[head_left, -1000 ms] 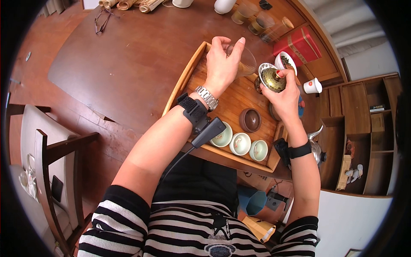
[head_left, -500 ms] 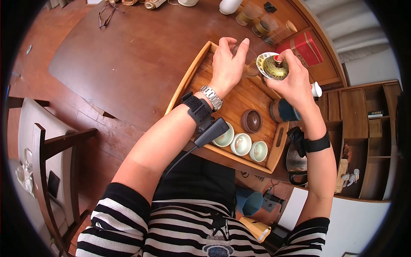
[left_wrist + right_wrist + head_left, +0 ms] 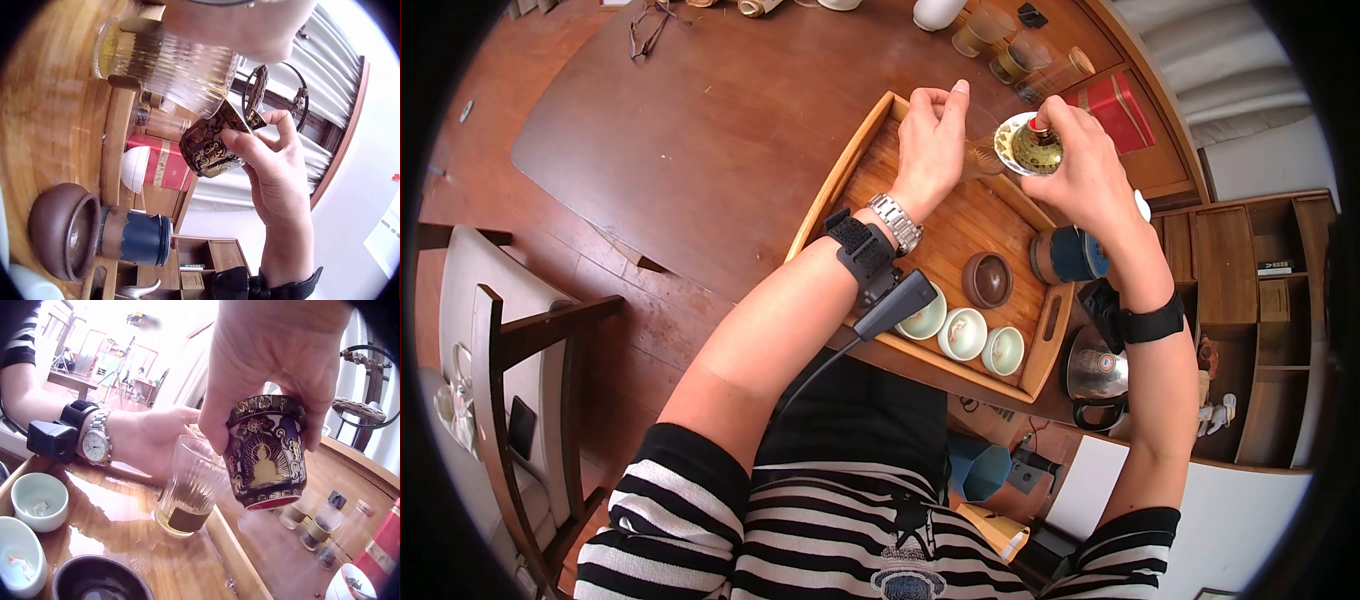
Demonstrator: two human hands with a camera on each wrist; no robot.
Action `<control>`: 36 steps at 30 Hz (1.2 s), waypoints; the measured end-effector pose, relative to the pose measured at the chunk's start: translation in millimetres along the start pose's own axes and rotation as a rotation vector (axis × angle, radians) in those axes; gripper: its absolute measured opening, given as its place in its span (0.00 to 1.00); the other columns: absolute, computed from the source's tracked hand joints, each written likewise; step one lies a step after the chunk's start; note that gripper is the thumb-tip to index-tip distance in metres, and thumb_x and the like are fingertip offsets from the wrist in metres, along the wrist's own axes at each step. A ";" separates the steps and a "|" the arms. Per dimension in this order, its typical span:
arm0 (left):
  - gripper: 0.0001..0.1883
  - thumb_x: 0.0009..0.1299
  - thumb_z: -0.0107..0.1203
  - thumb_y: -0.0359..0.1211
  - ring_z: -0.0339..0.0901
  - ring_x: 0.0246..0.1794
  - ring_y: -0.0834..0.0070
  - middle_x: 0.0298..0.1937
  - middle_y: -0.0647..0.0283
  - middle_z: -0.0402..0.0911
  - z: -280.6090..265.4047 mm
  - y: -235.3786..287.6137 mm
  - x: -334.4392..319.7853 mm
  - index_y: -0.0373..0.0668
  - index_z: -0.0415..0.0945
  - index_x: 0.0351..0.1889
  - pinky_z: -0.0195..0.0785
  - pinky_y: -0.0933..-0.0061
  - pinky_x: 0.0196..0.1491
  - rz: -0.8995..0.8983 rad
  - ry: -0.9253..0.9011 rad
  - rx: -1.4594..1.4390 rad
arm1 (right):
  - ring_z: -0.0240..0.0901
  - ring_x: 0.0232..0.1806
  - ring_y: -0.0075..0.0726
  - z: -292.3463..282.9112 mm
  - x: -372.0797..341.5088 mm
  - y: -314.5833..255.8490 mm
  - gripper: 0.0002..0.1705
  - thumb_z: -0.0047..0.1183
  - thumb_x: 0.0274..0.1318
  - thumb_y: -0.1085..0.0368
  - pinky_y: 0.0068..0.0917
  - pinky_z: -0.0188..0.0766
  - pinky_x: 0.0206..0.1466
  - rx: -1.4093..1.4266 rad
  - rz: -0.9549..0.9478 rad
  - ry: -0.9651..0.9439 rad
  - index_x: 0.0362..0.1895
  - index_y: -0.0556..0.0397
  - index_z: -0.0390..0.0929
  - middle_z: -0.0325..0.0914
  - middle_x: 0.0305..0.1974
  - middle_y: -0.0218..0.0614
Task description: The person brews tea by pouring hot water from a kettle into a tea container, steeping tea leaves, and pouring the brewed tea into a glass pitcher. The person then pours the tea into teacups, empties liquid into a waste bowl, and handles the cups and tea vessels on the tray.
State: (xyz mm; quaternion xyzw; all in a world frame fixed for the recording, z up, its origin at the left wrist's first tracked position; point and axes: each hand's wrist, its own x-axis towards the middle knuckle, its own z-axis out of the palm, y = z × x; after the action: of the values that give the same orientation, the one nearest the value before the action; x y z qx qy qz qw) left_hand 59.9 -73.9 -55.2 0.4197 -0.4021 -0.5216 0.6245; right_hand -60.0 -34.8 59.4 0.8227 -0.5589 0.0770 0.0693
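Lidded cup [image 3: 269, 462], at upper right of the head view, in the grasp of the right hand [image 3: 1090, 165]. Held about the rim between thumb and fingers, tilted toward the ribbed glass [image 3: 187, 484]. Bears gold patterning on a dark surface in the right wrist view. Just beside the glass, at upper centre of the head view, the left hand [image 3: 930, 150]; cannot tell whether gripping or merely alongside. Low in the glass, pale yellow liquid [image 3: 167, 520]. At centre of the head view, the wooden tray [image 3: 945, 225], holding a brown bowl [image 3: 987, 280] and, lower down, three pale green cups [image 3: 962, 334] in a row. Farther right, a blue canister [image 3: 1078, 255] and, below, a metal kettle [image 3: 1097, 365]. At upper right, a red box [image 3: 1120, 108].
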 end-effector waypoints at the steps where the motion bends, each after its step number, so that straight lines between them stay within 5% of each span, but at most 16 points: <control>1: 0.26 0.67 0.46 0.50 0.74 0.33 0.63 0.29 0.50 0.76 -0.4 0.0 0.2 0.29 0.68 0.38 0.65 0.67 0.40 -0.004 0.003 -0.004 | 0.66 0.42 0.58 -0.3 1.0 -0.3 0.28 0.60 0.29 0.68 0.43 0.68 0.43 0.000 0.001 -0.001 0.41 0.51 0.63 0.70 0.36 0.49; 6: 0.27 0.67 0.45 0.51 0.74 0.32 0.64 0.29 0.51 0.76 -1.0 -1.0 1.6 0.29 0.68 0.37 0.66 0.67 0.40 -0.028 0.013 -0.014 | 0.65 0.42 0.58 -3.1 4.7 -2.4 0.28 0.60 0.29 0.70 0.43 0.67 0.44 -0.055 -0.054 -0.055 0.41 0.51 0.63 0.70 0.36 0.50; 8: 0.29 0.67 0.42 0.52 0.72 0.41 0.71 0.37 0.52 0.78 -2.5 2.0 1.2 0.29 0.69 0.42 0.61 0.74 0.46 -0.096 -0.027 -0.012 | 0.65 0.43 0.58 -3.8 6.1 -4.0 0.28 0.60 0.29 0.70 0.43 0.67 0.44 -0.062 -0.066 -0.058 0.41 0.51 0.63 0.70 0.36 0.50; 36: 0.24 0.68 0.44 0.50 0.71 0.37 0.78 0.36 0.62 0.72 -2.9 -8.4 11.7 0.36 0.65 0.44 0.60 0.76 0.43 -0.238 -0.027 -0.255 | 0.64 0.47 0.55 -6.2 18.8 -18.4 0.29 0.60 0.30 0.72 0.42 0.71 0.45 -0.253 -0.146 -0.183 0.44 0.47 0.65 0.67 0.37 0.50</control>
State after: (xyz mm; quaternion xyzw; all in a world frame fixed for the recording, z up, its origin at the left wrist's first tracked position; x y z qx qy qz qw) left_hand 61.6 -86.0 -63.3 0.3748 -0.2884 -0.6444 0.6010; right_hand -36.4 -44.0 68.8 0.8495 -0.5067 -0.0744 0.1266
